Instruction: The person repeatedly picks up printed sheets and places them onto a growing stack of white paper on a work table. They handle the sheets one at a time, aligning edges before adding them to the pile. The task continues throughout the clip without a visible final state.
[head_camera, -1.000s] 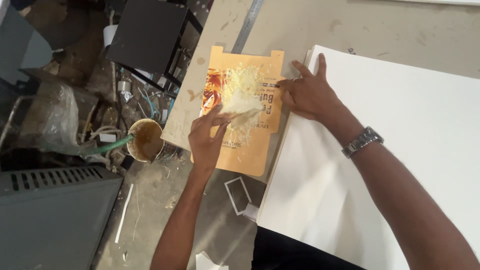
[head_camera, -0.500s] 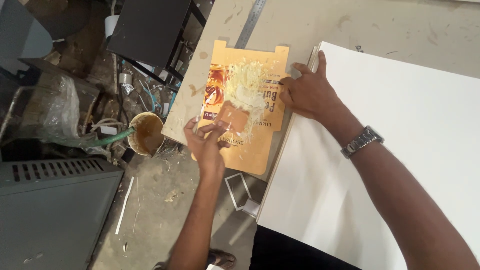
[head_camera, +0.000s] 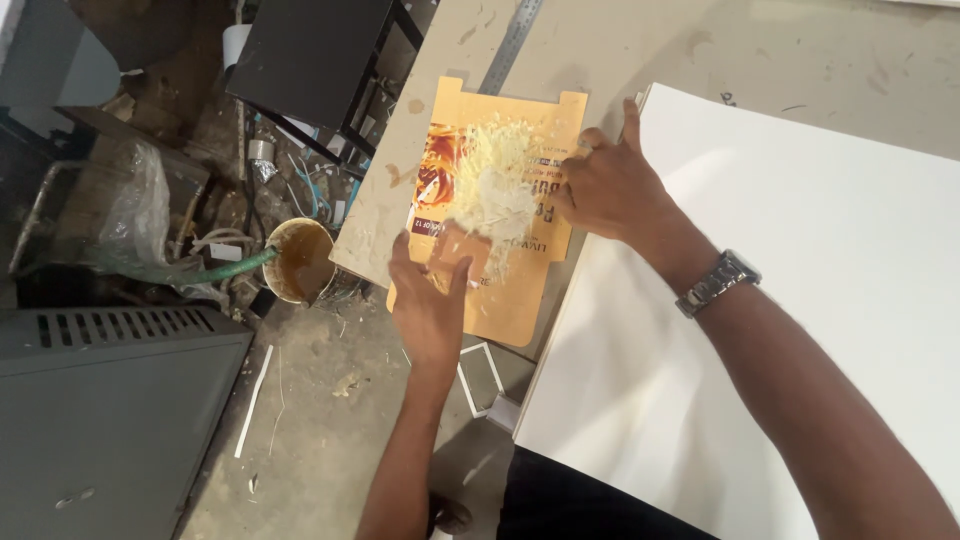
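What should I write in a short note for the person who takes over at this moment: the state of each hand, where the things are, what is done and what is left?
Left hand: flat on the lower part of the orange cardboard piece, fingers spread, gripping nothing.
Right hand: pressing the cardboard's right edge, beside the white board.
Things: cardboard lies on the table, its lower end over the table edge. Metal ruler above it. Bucket of brown stuff on the floor.
Done: pale yellowish paste covers the cardboard's upper middle.
Left: lower part and edges look bare.
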